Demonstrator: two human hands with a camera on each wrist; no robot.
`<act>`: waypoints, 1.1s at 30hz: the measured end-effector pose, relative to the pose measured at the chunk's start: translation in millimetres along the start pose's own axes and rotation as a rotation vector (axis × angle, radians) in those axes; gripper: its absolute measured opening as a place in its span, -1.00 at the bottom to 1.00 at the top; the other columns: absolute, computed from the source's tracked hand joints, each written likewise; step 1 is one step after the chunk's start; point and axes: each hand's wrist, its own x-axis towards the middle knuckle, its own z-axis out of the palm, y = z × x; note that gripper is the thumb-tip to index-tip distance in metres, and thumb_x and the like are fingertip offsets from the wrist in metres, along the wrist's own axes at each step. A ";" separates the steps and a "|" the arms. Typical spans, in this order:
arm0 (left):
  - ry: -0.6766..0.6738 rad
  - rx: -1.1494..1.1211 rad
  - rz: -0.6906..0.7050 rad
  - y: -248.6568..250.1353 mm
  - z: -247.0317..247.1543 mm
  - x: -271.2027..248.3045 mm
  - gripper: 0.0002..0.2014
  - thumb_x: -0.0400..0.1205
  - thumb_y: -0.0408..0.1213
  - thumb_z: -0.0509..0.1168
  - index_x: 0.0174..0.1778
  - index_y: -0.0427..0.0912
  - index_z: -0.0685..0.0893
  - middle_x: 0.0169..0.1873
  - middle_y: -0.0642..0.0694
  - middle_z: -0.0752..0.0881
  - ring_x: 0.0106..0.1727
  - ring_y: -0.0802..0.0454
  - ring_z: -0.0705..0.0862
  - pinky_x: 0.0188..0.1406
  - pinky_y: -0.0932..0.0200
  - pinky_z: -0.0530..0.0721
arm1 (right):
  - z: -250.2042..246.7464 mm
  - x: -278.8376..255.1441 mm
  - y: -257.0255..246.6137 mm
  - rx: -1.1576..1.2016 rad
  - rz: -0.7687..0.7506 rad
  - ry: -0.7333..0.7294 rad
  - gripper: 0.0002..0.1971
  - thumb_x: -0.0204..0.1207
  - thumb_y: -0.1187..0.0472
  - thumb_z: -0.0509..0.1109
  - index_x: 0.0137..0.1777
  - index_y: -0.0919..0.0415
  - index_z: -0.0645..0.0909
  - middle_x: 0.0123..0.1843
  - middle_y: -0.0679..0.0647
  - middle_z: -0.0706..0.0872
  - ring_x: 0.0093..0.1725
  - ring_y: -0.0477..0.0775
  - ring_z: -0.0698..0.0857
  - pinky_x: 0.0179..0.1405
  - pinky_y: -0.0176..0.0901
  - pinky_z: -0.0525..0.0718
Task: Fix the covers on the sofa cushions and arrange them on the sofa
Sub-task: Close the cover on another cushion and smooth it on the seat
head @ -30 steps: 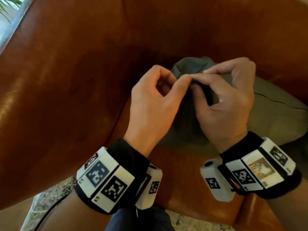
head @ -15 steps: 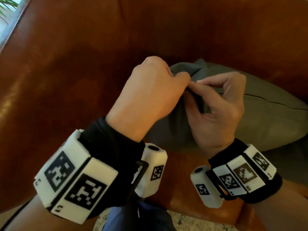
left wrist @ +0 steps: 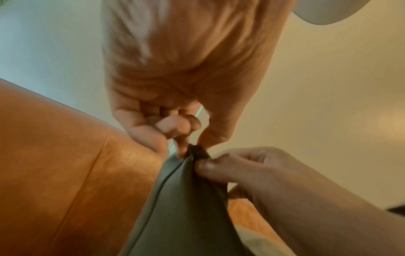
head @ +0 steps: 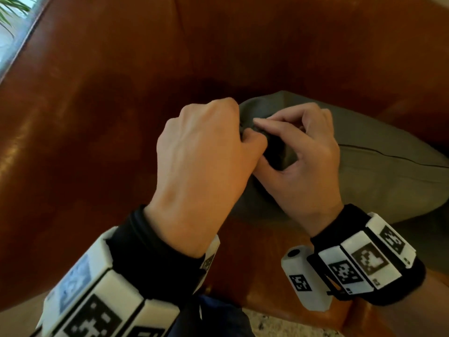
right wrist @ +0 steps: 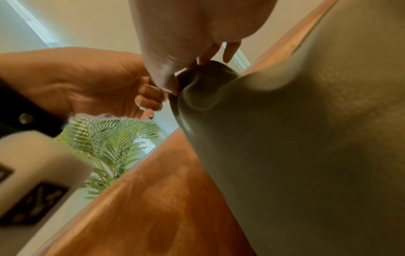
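Observation:
A grey-green cushion (head: 379, 176) in its cover lies on the brown leather sofa (head: 109, 117), its near corner raised between my hands. My left hand (head: 204, 152) pinches the cover's corner tip (left wrist: 197, 152) with curled fingers; its fingertips are hidden in the head view. My right hand (head: 301, 152) pinches the same corner from the right, thumb (left wrist: 217, 166) and forefinger on the fabric. A dark seam line (head: 388, 155) runs along the cushion's edge. In the right wrist view the corner fabric (right wrist: 203, 90) bulges under my right thumb.
The sofa's backrest (head: 267, 45) rises behind the cushion, its armrest (head: 60, 166) on the left. A palm plant (right wrist: 111, 145) stands beyond the armrest by a window (head: 12, 27). Speckled floor (head: 279, 324) shows below the seat's front edge.
My left hand has rolled over so its back faces up and moved nearer the camera. Both hands have dropped a little and kept their pinch on the cushion corner.

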 end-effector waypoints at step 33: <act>-0.134 -1.396 -0.267 -56.7 53.8 -11.5 -0.91 0.74 -0.36 0.17 0.07 -0.17 0.58 0.02 -0.13 0.67 0.05 -0.02 0.68 0.15 0.03 0.67 | -6.7 88.5 -4.3 0.153 0.309 -0.820 -0.90 0.49 0.11 0.50 -0.03 -0.02 0.69 -0.27 -0.15 0.72 -0.29 -0.35 0.69 -0.23 -0.47 0.64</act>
